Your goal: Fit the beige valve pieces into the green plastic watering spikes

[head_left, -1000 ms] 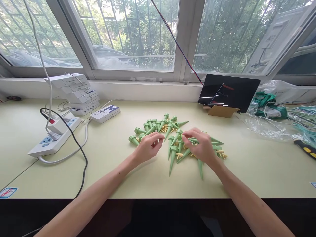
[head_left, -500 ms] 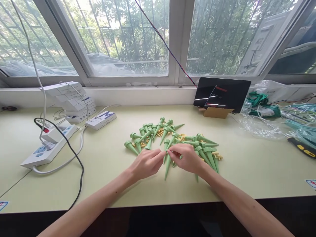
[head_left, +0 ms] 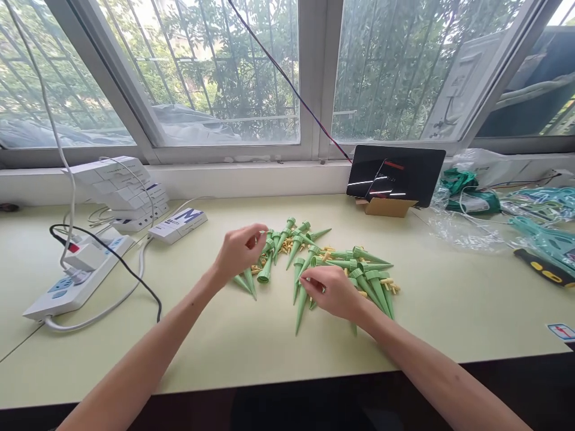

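A pile of green plastic cone spikes (head_left: 341, 266) mixed with small yellow parts (head_left: 390, 286) lies on the pale green table (head_left: 224, 341). My left hand (head_left: 238, 251) hovers over the left part of the pile, fingers curled over a group of spikes (head_left: 265, 263); what it grips, if anything, is hidden. My right hand (head_left: 330, 290) rests on the middle of the pile, fingers pinched at the wide end of one long green spike (head_left: 302, 302) that points toward me.
A white power strip (head_left: 67, 284) with plugs and a black cable (head_left: 130, 269) lies at the left. White boxes (head_left: 121, 188) are stacked behind it. A dark tablet (head_left: 395, 173) leans on a cardboard box. Plastic bags (head_left: 476, 224) and a black-yellow tool (head_left: 543, 269) sit at right.
My left hand has left the spike at my right hand and moved up and left over the left spikes. My right hand stayed in place. The camera tilted a little.
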Demonstrator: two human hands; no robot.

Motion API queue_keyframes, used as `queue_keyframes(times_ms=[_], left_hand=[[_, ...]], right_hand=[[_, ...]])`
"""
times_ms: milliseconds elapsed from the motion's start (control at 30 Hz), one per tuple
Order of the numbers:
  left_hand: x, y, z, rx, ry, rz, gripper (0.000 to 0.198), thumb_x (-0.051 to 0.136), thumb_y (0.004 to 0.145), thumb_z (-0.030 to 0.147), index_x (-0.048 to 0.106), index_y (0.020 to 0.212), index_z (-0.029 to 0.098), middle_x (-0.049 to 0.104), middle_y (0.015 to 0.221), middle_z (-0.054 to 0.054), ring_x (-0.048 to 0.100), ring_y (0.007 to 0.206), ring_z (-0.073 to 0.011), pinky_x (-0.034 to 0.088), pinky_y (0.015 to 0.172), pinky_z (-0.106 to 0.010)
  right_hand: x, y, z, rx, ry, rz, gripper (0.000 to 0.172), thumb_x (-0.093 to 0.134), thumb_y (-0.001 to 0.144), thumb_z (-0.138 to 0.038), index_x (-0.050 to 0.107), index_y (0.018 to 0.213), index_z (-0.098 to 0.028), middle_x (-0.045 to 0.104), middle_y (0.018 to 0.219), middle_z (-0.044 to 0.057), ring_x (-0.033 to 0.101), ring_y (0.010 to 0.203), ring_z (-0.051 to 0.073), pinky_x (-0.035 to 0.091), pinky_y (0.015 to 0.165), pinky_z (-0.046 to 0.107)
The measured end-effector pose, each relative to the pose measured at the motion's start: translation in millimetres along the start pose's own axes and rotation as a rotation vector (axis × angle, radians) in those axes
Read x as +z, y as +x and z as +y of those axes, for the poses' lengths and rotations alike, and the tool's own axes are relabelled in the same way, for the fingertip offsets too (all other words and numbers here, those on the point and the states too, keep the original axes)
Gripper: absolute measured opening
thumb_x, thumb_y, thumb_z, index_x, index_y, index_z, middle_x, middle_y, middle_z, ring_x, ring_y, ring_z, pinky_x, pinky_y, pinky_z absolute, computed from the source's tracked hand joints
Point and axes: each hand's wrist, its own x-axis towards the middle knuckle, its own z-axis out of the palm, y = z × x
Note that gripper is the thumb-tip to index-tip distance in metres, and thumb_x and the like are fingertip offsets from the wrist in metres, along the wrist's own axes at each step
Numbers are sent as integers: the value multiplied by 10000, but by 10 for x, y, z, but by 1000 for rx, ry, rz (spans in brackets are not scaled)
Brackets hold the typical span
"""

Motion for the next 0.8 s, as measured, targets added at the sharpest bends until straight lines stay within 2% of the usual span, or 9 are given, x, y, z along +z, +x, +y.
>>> queue_keyframes(times_ms=[100, 333, 500, 800], left_hand=[[-55, -115, -178, -71, 35, 51, 100, 576, 869, 193, 672, 859, 170, 514, 526, 65, 417, 441, -65, 410, 528, -185], [-28, -242, -408, -163, 45, 23, 125, 559, 861, 224, 671, 827, 180, 486, 529, 60, 423, 459, -72, 399, 540, -192], [61, -265, -439, -180, 6, -55, 158, 528, 864, 246, 674, 860, 184, 523, 537, 53, 452, 466, -84, 416, 551, -199], [141, -283, -390, -196, -24, -102, 178, 510, 853, 237, 676, 861, 172, 525, 536, 53, 445, 473, -83, 422, 575, -201]], right_hand=[[-12, 3, -5, 28, 33, 13, 128, 546, 890, -153, 660, 835, -173, 517, 555, -47, 431, 503, 88, 367, 560, 208], [-46, 0, -8, 81, 84, 15, 135, 541, 892, -158, 653, 820, -173, 463, 535, -59, 384, 481, 82, 356, 535, 211], [-56, -10, 20, 93, 122, 16, 154, 545, 897, -183, 649, 784, -175, 451, 517, -58, 361, 464, 80, 336, 502, 217], [-82, -30, -7, 48, 79, 22, 175, 544, 893, -190, 643, 750, -175, 455, 510, -54, 379, 463, 81, 344, 506, 221]])
